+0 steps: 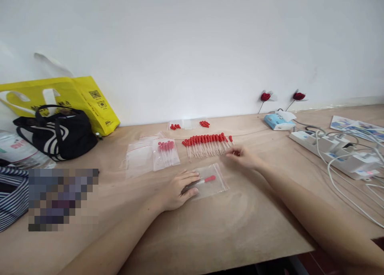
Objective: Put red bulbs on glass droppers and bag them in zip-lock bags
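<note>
My left hand (180, 189) rests on the left end of a clear zip bag (220, 183), fingers stretched out and thumb apart. One dropper with a red bulb (210, 178) lies in that bag. At the right end of a row of red-bulbed droppers (207, 141), my right hand (242, 157) has its fingers pinched at the stem of the last dropper (231, 138), which stands a little apart. Left of the row lies a filled zip bag (166, 155) with several droppers, beside flat clear bags (138, 159).
Loose red bulbs (205, 124) lie on plastic by the wall. A yellow bag (105, 111) and a black bag (75, 133) stand at left. Right are a tissue pack (279, 122), two red flowers (265, 96) and a power strip (309, 141) with white cables.
</note>
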